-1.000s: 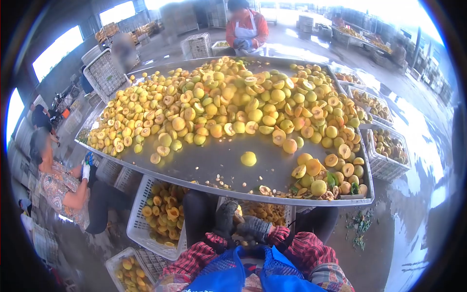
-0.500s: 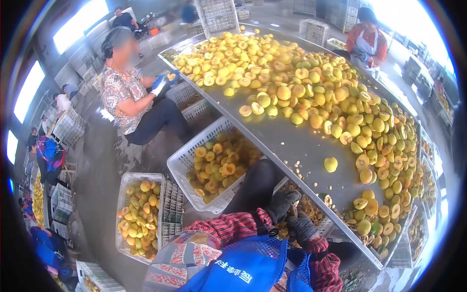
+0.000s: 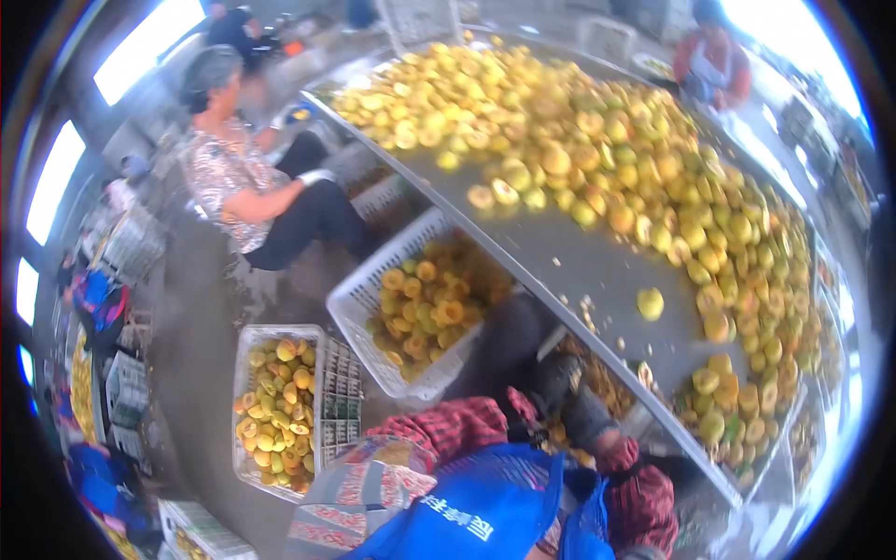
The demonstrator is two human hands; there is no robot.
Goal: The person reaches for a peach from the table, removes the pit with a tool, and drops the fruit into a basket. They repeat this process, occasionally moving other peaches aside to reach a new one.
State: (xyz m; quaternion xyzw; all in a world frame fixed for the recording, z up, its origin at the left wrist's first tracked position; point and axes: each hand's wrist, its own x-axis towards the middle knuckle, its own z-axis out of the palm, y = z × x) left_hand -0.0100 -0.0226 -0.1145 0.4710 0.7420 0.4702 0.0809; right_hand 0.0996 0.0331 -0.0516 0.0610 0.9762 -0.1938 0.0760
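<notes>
Gloved left hand and right hand are close together, just under the steel table edge. Motion blur: can't tell how far either is closed, or whether there's fruit in them. The crate of peach pieces is just beyond both. The lone yellow peach lies on the table ahead, nearer the left hand. The white basket of peach halves is off to their left.

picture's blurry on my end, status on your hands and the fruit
Left hand and right hand gloved, close together below the table. Grip lost in blur. Peaches heaped on top, lone peach apart.
</notes>
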